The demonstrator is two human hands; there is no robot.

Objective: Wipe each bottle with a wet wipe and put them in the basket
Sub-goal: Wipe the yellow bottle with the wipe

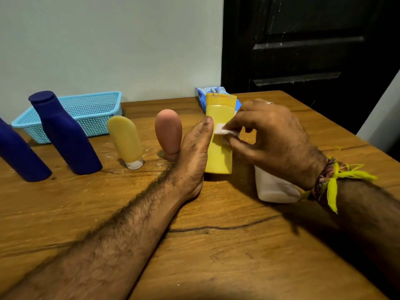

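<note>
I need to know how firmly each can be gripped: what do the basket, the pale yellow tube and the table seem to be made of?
Basket: likely rigid plastic, uniform light blue, moulded grid of holes.
Pale yellow tube: probably soft silicone or plastic, matte, rounded, standing on a clear cap.
Table: wood or wood veneer, with grain and dark cracks.

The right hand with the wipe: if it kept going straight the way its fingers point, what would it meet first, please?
The right hand points leftward; it already presses the wet wipe on the yellow bottle. Beyond that, probably the left hand's thumb.
</note>
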